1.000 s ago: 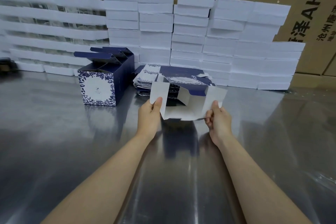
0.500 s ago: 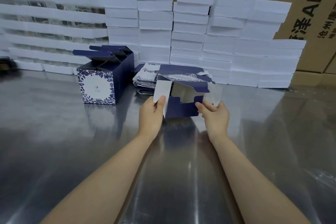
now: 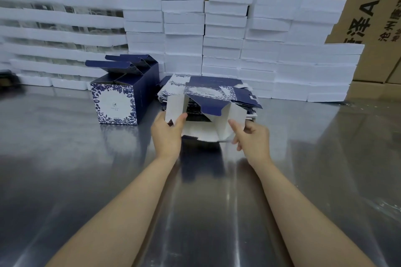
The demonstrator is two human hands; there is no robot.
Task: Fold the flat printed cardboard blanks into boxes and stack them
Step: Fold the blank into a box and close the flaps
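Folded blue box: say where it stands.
Head view, left of centre: the folded blue box stands on the steel table, left of the pile of flat blanks, in front of the white foam stacks.

a shiny metal surface (image 3: 65, 169) fills the near and middle view, streaked with blurred reflections. left of centre a folded box (image 3: 115, 104) stands upright on it, navy with a white leaf-bordered front, top flaps open. just beside it on the right lies a pile of flat blanks (image 3: 251, 104), navy and white, edges uneven. along the far side white slabs (image 3: 221, 50) are stacked in several columns, stepping down at the right end. a dark object (image 3: 6, 80) sits at the far left, too blurred to name. a half-folded blank (image 3: 204, 132) is held before the pile; whether its lower edge meets the surface cannot be told.
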